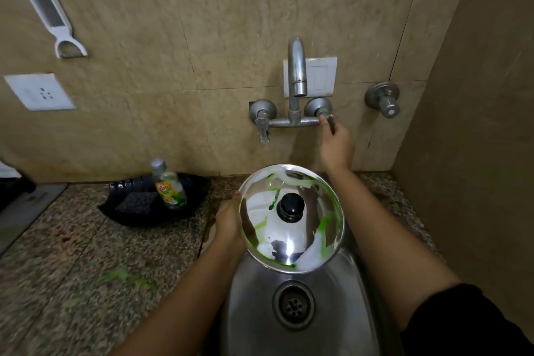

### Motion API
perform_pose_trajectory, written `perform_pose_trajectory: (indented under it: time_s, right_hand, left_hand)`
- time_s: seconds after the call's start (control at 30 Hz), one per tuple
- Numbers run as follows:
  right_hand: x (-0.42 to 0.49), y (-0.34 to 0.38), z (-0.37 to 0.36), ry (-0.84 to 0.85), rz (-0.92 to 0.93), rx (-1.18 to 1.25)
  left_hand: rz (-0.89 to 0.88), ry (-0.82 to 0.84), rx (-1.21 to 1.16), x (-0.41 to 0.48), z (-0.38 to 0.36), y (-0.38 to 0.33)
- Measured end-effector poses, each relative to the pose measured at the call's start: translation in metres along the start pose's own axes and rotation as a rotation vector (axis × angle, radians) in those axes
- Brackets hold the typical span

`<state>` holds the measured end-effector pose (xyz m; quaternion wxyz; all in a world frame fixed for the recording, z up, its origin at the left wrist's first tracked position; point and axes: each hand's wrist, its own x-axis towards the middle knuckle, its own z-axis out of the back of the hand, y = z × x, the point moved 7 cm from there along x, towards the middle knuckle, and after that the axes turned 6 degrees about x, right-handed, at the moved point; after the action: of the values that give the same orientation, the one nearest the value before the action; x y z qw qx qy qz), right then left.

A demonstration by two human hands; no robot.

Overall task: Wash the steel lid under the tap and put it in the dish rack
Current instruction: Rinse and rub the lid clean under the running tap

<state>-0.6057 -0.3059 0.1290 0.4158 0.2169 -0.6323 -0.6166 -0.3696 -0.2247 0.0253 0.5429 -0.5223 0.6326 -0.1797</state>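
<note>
The left hand (229, 222) grips the round, green-streaked steel lid (291, 218) by its rim; its fingers are hidden underneath. The right hand (336, 143) is closed on the steel tap's right handle (329, 121), which is partly covered.

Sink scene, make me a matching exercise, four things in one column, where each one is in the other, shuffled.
Things:
1. steel lid
2. dish soap bottle
3. right hand
4. white grater

Places:
A. hanging on the wall
B. on the tap handle
C. held over the sink by the left hand
D. in the black tray on the counter

Pairs: 1-C, 2-D, 3-B, 4-A
</note>
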Motion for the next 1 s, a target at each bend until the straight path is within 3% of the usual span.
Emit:
perform_pose_trajectory:
  time_s: [0.27, 0.47, 0.57, 0.67, 0.73, 0.83, 0.93, 1.0]
  right_hand:
    - [0.003, -0.006, 0.001, -0.046, -0.062, 0.068]
    - [-0.022, -0.015, 0.008, 0.113, -0.16, 0.091]
    - [-0.064, -0.009, 0.007, 0.325, 0.012, -0.242]
    - [-0.126, 0.013, -0.009, 0.487, 0.53, -0.716]
    - [-0.165, 0.007, -0.024, 0.596, 0.725, -0.95]
    - [-0.175, -0.017, -0.038, 0.605, 0.704, -1.132]
    - [-0.161, -0.015, -0.036, 0.541, 0.619, -1.145]
    - [-0.173, -0.011, -0.034, 0.562, 0.667, -1.112]
  left_hand:
    - [0.029, 0.058, 0.009, -0.004, -0.01, 0.005]
    - [0.072, 0.017, 0.02, 0.001, -0.009, 0.007]
    - [0.086, -0.008, 0.0, 0.004, -0.01, 0.005]
    - [0.093, 0.0, -0.026, 0.01, -0.016, 0.003]
    - [0.067, -0.023, -0.005, 0.012, -0.018, 0.001]
    - [0.058, -0.002, -0.016, 0.009, -0.027, 0.0]
    - [0.052, 0.022, -0.034, 0.01, -0.032, -0.001]
    - [0.061, 0.009, -0.068, 0.017, -0.033, -0.002]
